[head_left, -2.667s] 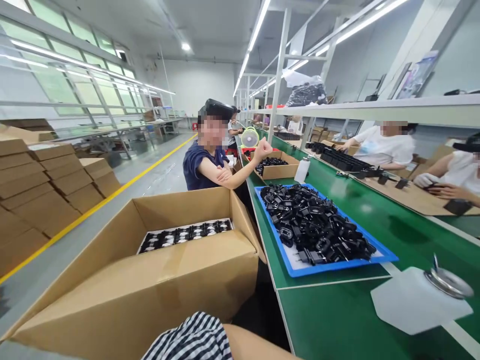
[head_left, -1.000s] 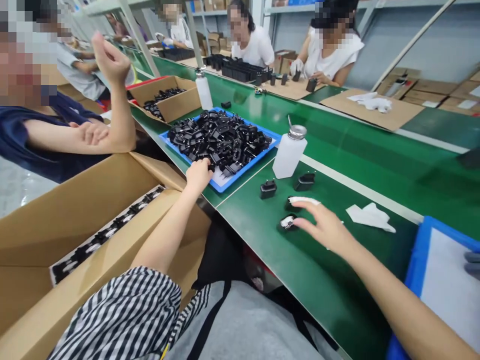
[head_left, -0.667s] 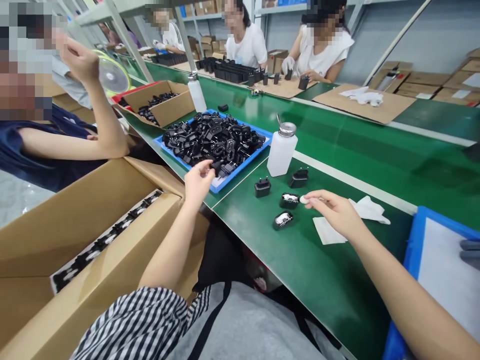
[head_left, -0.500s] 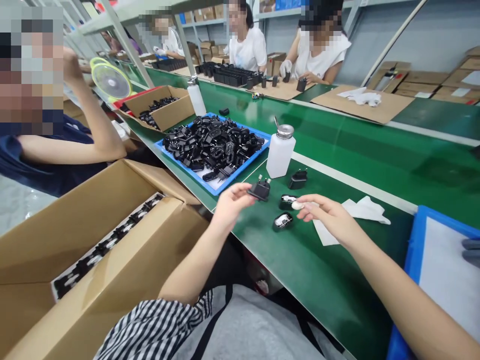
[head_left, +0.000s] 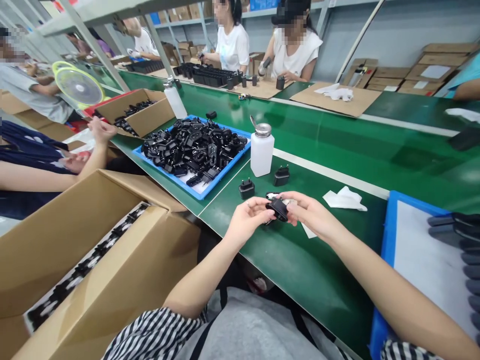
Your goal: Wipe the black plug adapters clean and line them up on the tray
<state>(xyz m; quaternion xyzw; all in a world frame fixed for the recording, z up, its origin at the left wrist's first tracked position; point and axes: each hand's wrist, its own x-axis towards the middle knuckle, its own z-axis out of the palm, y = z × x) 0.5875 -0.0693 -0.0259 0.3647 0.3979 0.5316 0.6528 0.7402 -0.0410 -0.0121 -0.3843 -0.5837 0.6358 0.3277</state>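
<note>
Between my left hand (head_left: 245, 220) and my right hand (head_left: 315, 215), a black plug adapter (head_left: 278, 209) is gripped by the fingertips of both. A small whitish bit (head_left: 290, 201) shows at my right fingers; its kind is unclear. Just behind lies an open black housing with white inside (head_left: 272, 196), partly covered by the hands. Two black two-pin plugs stand pins up beyond them: a nearer plug (head_left: 246, 189) and a farther plug (head_left: 281, 176). White paper or cloth (head_left: 345, 199) lies to the right of my right hand.
A white pump bottle (head_left: 262, 152) stands behind the plugs. To its left is a blue tray (head_left: 204, 192) heaped with black plugs. Another blue tray (head_left: 388, 240) with black parts sits at right. An open carton (head_left: 150, 260) stands at left; co-workers sit nearby.
The two-pin plug from my left hand now stands on the table. Both hands have come together around a black adapter. The view has swung slightly right.
</note>
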